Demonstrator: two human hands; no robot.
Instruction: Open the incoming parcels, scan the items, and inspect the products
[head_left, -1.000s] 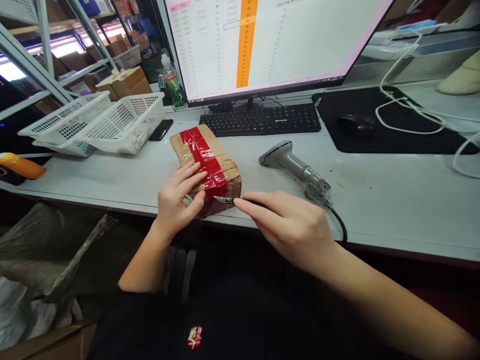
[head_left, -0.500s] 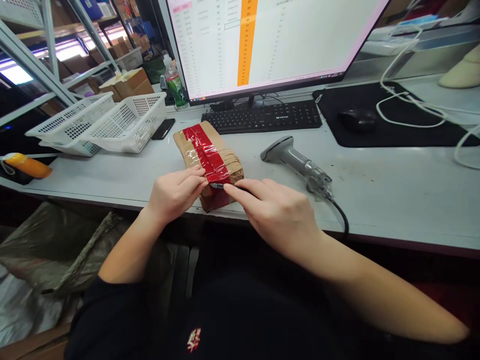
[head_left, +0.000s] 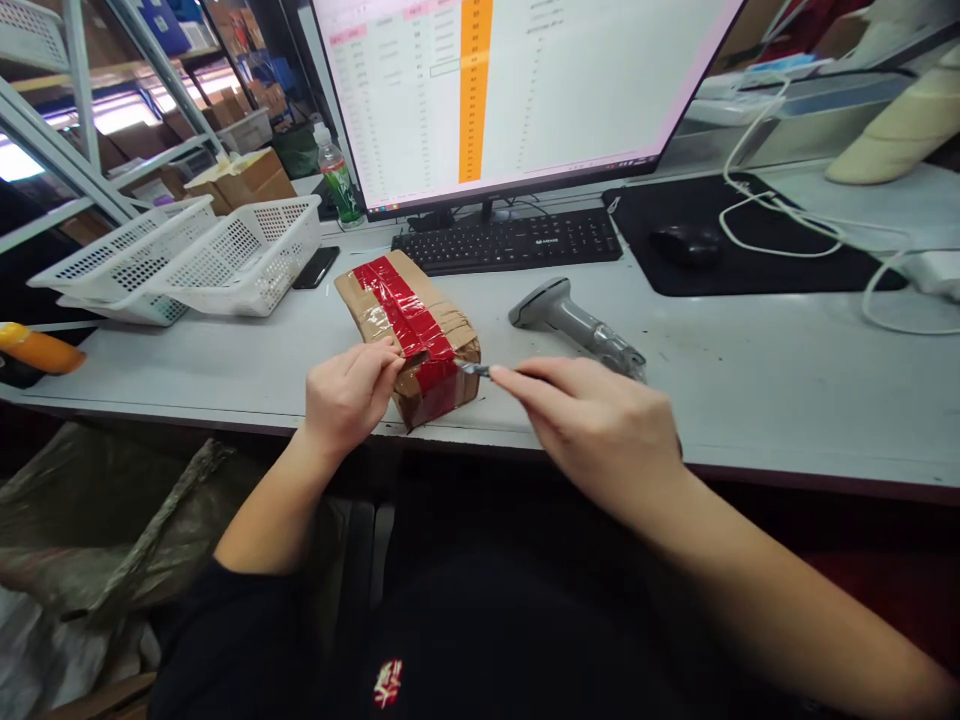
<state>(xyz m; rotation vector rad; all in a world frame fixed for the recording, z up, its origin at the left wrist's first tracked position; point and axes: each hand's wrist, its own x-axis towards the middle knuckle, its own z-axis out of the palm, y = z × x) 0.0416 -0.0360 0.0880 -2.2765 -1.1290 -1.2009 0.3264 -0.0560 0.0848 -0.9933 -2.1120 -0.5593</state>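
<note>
A small cardboard box [head_left: 442, 310] bound with red tape [head_left: 409, 312] lies at the desk's front edge, its near end facing me. My left hand [head_left: 349, 395] is closed in a pinch on the near left top edge of the box, where a slit shows beside the fingers. In my right hand [head_left: 600, 415] is a utility knife [head_left: 474, 369], its blade pointing left at the near right corner of the box top. Whether the blade tip touches the cardboard I cannot tell.
A grey barcode scanner [head_left: 574, 318] lies right of the box. Behind are a keyboard [head_left: 517, 242], a monitor [head_left: 570, 100] and a mouse [head_left: 686, 243] on a black mat. White plastic baskets [head_left: 247, 255], a phone [head_left: 316, 267] and a bottle [head_left: 339, 180] stand to the left.
My right hand has drawn the knife rightward along the box's near top edge, from the middle to the right corner. The left hand keeps its pinch, and the view has shifted slightly.
</note>
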